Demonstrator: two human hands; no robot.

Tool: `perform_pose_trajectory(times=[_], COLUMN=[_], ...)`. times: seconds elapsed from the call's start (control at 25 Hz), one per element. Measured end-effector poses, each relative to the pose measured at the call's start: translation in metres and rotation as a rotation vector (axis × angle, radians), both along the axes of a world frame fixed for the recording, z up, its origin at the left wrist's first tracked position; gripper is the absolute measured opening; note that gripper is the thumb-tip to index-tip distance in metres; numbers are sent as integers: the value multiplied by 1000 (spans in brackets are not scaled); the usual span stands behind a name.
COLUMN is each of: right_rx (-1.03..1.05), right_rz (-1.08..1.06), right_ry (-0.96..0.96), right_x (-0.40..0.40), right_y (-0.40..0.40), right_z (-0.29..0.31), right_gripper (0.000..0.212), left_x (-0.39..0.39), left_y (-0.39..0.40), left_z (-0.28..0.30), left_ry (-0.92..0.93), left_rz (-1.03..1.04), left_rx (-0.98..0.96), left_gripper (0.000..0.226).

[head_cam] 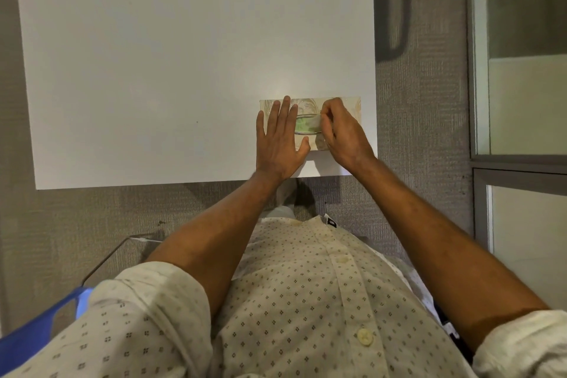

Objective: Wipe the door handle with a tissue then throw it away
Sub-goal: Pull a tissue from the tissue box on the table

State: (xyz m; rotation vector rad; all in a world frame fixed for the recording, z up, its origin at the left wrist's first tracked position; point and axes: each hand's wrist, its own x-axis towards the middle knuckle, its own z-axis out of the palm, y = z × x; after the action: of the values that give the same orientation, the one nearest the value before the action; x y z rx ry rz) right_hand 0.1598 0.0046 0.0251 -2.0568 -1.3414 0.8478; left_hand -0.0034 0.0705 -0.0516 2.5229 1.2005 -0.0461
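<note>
White bench (153, 70) fills upper left and centre. Grey carpet floor (420, 120) around it. Glass partition (521, 55) at right edge. Blue item (36, 328) lower left, thin cable (107, 258) beside it.

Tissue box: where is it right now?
Head view: the tissue box sits at the near right corner of the white table, with the left hand flat on it and the right hand pinching a tissue at its slot.
</note>
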Motion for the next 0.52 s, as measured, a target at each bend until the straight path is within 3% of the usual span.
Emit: perform_pose_trajectory(times=[0.2,0.36,0.44,0.52], right_rx=[150,240,254,254], right_rz=[-148,-371,-508,-645], right_ry=[45,129,172,230], right_x=[1,8,13,22], right_y=[-1,-5,-12,-24], right_z=[23,46,58,66], right_gripper=[11,8,4,7], left_x=[1,24,50,81], left_y=[2,-2,-10,-21], left_z=[7,36,65,103], left_ry=[-1,-175,-404,-632], left_rz=[8,241,395,397], left_rx=[-82,-264,-472,-820], left_gripper=[76,39,36,38])
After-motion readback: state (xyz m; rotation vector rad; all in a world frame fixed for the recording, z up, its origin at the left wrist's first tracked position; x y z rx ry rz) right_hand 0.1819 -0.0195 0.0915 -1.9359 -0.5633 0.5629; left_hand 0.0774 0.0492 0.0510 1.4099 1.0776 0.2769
